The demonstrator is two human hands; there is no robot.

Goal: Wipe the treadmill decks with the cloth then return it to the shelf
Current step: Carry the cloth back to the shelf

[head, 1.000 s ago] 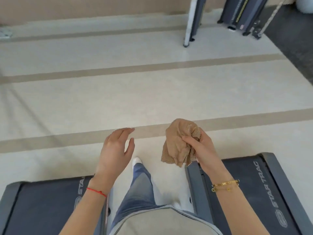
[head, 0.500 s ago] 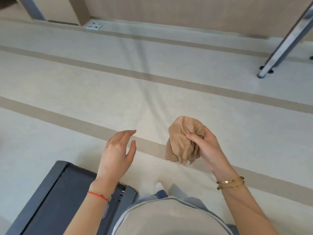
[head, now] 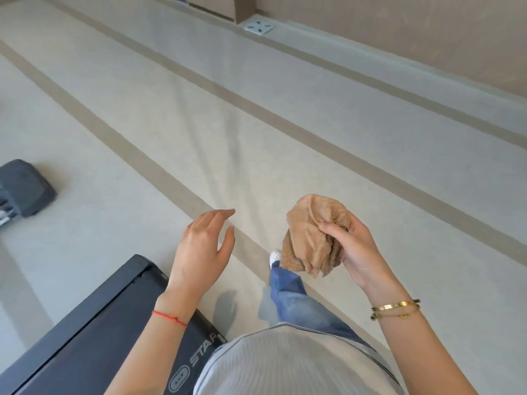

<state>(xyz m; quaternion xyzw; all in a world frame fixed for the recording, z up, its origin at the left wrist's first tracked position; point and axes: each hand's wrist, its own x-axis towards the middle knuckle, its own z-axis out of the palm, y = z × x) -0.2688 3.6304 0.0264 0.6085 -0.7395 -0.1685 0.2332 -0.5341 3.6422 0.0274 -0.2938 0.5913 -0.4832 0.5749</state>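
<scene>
Pale striped floor (head: 285,132) now fills most of the view; the right-hand treadmill seen a second ago has left the frame, and only one dark treadmill deck (head: 94,323) remains lower left; judged, wiping is over and the walk to the shelf has begun; right hand (head: 353,252) pinches the bunched tan cloth (head: 310,238) at waist height; left hand (head: 204,246) is spread, empty; no shelf visible; grey object (head: 25,189) at left edge is cut off, unidentifiable.

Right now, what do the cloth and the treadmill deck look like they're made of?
Cloth: soft tan terry-like fabric, with fuzzy pile and limp folds in the right hand. Treadmill deck: dark matte side rail, probably plastic or coated metal, with printed lettering.
</scene>
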